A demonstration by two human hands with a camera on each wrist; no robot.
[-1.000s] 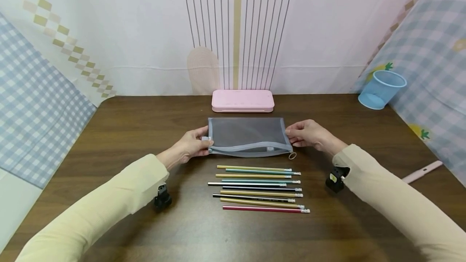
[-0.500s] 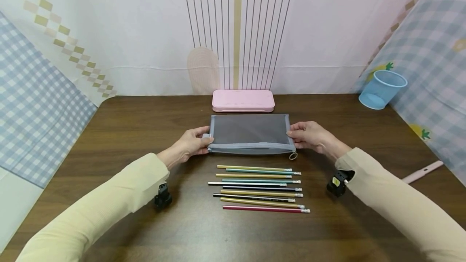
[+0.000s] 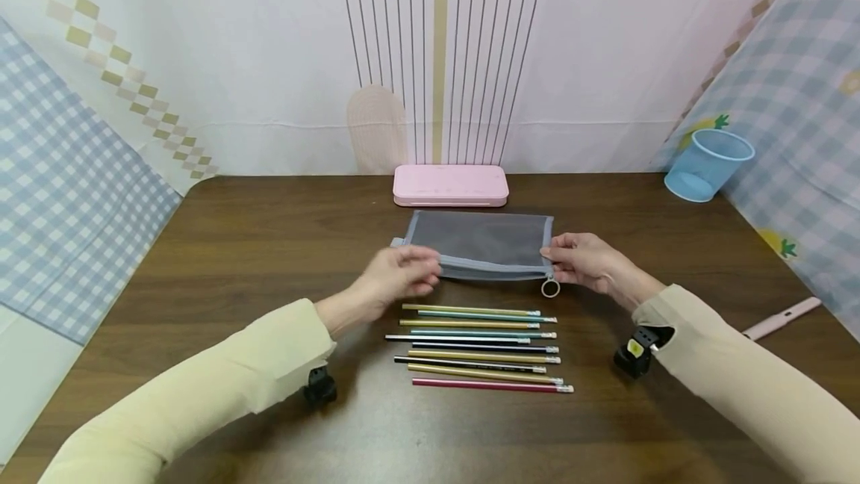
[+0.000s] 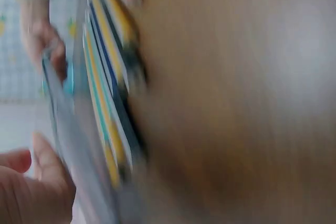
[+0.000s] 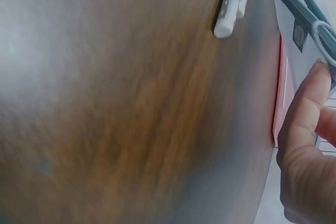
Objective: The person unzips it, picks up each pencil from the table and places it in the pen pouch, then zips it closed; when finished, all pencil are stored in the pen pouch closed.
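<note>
A grey mesh zip pouch [image 3: 484,239] with light blue edging is held at its right side by my right hand [image 3: 590,260], which pinches it near the zip's end. A metal ring [image 3: 550,287] hangs from the zip just below those fingers. My left hand [image 3: 396,278] is at the pouch's front left, bent fingers overlapping the zip edge. In the left wrist view, its thumb and fingers [image 4: 50,174] stand apart beside the pouch [image 4: 79,156] without gripping it. Just in front, several pencils [image 3: 484,356] lie side by side, eraser ends to the right.
Behind the pouch lies a pink case [image 3: 450,185] against the patterned backdrop. A blue mesh cup [image 3: 705,166] stands at the table's back right corner. Farther forward on the right is a slim pink tool [image 3: 782,318], partly hidden by the right sleeve.
The pouch has shifted back and to the right, its zip opening now narrower. My left hand has let go of the left edge and moved right along the zip; my right hand keeps its hold.
</note>
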